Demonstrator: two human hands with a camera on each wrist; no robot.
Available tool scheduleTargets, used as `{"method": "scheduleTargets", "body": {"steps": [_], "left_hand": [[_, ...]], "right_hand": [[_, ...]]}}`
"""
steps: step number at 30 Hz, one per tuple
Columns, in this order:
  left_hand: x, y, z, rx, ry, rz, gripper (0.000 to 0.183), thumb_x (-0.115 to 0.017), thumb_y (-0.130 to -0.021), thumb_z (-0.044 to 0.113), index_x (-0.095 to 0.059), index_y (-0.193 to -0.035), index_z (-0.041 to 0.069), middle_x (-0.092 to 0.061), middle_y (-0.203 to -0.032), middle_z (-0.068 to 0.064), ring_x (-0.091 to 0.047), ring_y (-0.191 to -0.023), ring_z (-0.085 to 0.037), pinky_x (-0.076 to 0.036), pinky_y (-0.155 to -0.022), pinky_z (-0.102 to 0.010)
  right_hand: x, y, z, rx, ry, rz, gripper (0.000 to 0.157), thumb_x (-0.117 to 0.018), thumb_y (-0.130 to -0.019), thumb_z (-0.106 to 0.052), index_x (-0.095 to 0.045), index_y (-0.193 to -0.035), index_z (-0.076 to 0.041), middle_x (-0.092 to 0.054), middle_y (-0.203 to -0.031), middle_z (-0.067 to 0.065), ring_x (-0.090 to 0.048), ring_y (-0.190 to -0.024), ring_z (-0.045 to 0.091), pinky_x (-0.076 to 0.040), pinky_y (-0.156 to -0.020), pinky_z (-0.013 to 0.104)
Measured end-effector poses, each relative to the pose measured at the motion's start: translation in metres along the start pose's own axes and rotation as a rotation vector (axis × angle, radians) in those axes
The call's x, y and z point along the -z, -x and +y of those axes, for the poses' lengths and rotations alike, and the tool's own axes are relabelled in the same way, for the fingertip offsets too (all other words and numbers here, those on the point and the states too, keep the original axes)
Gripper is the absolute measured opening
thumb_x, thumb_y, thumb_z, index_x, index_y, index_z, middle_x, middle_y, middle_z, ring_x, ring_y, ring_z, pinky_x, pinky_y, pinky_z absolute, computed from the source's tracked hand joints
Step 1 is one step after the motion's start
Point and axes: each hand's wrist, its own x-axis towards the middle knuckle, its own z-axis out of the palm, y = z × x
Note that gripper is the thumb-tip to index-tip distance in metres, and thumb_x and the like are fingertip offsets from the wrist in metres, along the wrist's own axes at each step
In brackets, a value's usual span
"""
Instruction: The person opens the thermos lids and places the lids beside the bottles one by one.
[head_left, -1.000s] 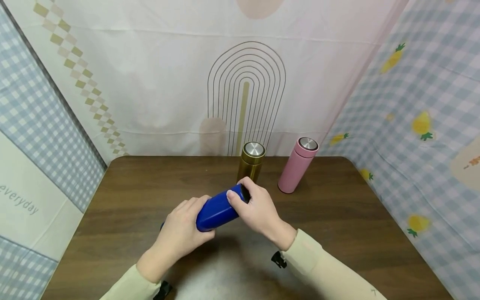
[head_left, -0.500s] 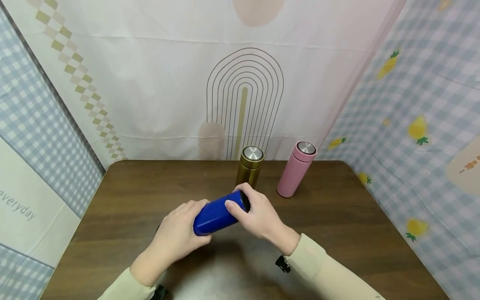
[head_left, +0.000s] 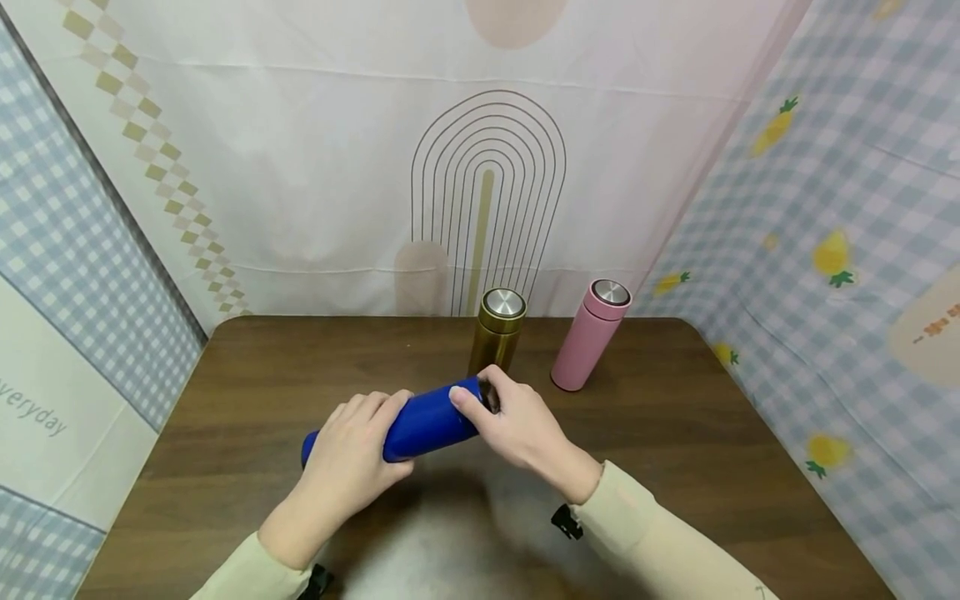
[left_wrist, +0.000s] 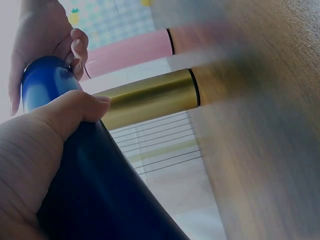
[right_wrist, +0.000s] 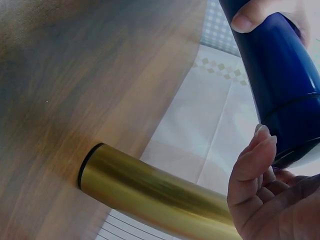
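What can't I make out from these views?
Head view: part of the blue bottle, covered by the left hand.
Head view: base of the gold bottle, behind the blue bottle and right hand.
Left wrist view: top of the pink bottle, behind the right hand.
Right wrist view: one end of the blue bottle, cut off by the top edge.

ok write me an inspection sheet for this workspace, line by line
Surface: brown wood-grain table, shiny at the near side
Job's things: blue bottle, held slanted
Clutter: nothing seen besides the gold bottle and pink bottle, both standing on the table
Hands: left hand grips the blue bottle's body; right hand holds one end
Cables: nothing seen
Surroundings: white patterned cloth behind, blue checked cloth at the sides
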Motion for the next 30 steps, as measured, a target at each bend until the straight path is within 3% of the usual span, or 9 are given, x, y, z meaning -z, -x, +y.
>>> {"method": "scheduleTargets", "body": {"steps": [7, 15, 30], "left_hand": [[-0.0008, -0.0001, 0.0002, 0.021, 0.033, 0.021, 0.080, -0.089, -0.060, 0.035, -0.053, -0.128, 0.012, -0.056, -0.106, -0.007, -0.054, -0.095, -0.026, -0.047, -0.086, -0.045], [-0.0023, -0.0001, -0.0020, -0.013, 0.024, 0.057, 0.076, -0.090, -0.058, 0.035, -0.058, -0.123, 0.011, -0.061, -0.104, -0.005, -0.059, -0.093, -0.027, -0.047, -0.084, -0.046], [0.0018, -0.0006, -0.0001, -0.020, 0.034, 0.086, 0.071, -0.087, -0.058, 0.037, -0.063, -0.120, 0.011, -0.065, -0.100, -0.002, -0.064, -0.088, -0.022, -0.052, -0.084, -0.044]], "right_hand": [[-0.0008, -0.0027, 0.0012, -0.009, -0.040, -0.009, 0.054, -0.043, -0.086, -0.074, -0.057, -0.102, -0.025, -0.049, -0.064, -0.001, -0.052, -0.057, 0.015, -0.041, -0.050, 0.032], [-0.0026, -0.0030, 0.0070, -0.030, -0.090, -0.029, 0.052, -0.045, -0.087, -0.072, -0.057, -0.102, -0.024, -0.048, -0.067, 0.000, -0.051, -0.058, 0.016, -0.040, -0.050, 0.032], [-0.0069, -0.0048, 0.0071, 0.039, -0.120, 0.063, 0.044, -0.047, -0.088, -0.069, -0.058, -0.098, -0.028, -0.053, -0.071, -0.002, -0.054, -0.065, 0.015, -0.043, -0.054, 0.034]]}}
